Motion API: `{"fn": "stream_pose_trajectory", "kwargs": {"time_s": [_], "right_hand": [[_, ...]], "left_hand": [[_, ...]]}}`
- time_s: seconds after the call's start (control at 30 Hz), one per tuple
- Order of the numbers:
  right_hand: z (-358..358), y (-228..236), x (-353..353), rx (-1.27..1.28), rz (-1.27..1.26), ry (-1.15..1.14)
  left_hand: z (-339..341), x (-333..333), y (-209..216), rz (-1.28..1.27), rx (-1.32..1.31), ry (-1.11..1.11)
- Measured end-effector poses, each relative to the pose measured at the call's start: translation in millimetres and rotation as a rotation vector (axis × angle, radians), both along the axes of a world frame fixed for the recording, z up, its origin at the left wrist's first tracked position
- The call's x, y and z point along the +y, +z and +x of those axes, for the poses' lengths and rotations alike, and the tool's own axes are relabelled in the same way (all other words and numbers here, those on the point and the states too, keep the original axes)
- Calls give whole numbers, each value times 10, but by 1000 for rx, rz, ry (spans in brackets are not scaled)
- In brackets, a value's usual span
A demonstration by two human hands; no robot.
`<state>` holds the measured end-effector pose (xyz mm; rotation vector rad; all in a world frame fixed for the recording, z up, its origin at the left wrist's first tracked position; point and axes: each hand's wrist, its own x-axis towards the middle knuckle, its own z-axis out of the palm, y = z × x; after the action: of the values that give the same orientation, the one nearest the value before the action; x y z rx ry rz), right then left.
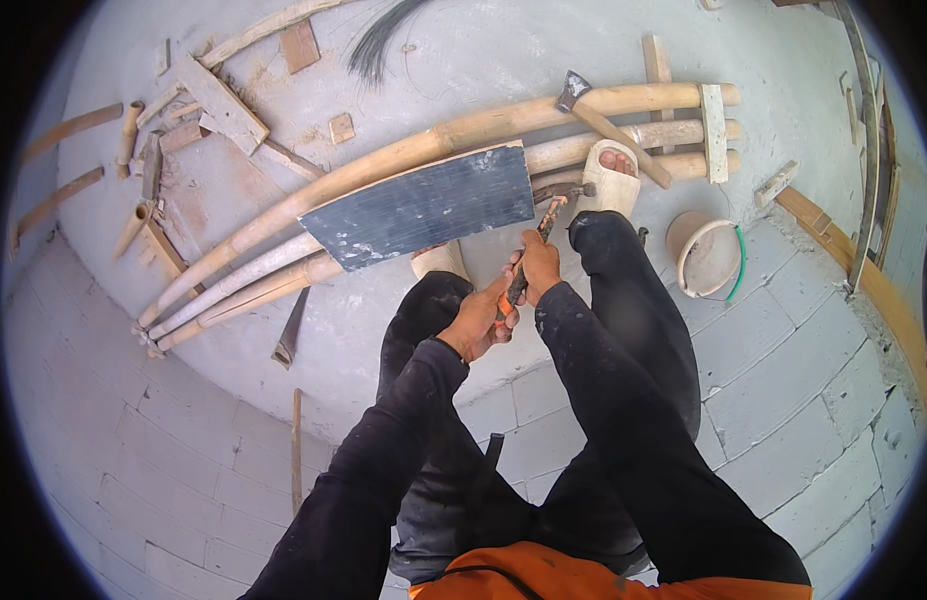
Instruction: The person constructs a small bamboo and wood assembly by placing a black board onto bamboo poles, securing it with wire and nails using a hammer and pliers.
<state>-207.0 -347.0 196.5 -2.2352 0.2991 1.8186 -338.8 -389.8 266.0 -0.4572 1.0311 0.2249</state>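
Observation:
In front of my knees I hold a claw hammer [549,212] whose black and orange handle slants up and to the right toward its metal head. My right hand [540,264] is closed around the handle's middle. Lower down, my left hand [477,318] is wrapped about its orange end. Just beyond the hammer lies a dark, smudged flat board [423,207] across three bamboo poles [403,152]. The hammer head is between the board's right end and my right foot in a pale sandal [612,180]. My left foot is partly hidden by the board.
A hatchet [619,133] rests across the poles, whose right ends carry a wooden crosspiece [714,133]. A pale bucket [711,258] with a green rim stands at right. Wood offcuts [221,105] and grey wires [375,45] lie beyond; a dark tapered tool [291,332] lies at left.

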Motion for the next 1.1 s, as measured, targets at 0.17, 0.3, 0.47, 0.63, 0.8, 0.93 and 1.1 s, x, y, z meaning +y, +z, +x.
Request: {"fn": "stream_pose_trajectory", "kwargs": {"time_s": [0.17,0.3,0.47,0.63,0.8,0.93,1.1], "right_hand": [[491,109,431,110,-155,166],[286,108,207,170,-46,44],[-333,-208,-293,13,56,26],[-371,-148,-554,-124,7,283],[-2,25,-180,55,25,324],[201,72,100,80,-84,364],[455,133,342,191,-181,447]], "left_hand": [[602,374,461,-150,105,248],[260,201,285,-108,146,82],[-466,-318,-379,218,98,-407],[-272,-730,-247,-33,60,-141],[124,-417,197,-73,217,-66],[363,-71,429,-61,179,49],[766,163,626,-162,261,149]]}}
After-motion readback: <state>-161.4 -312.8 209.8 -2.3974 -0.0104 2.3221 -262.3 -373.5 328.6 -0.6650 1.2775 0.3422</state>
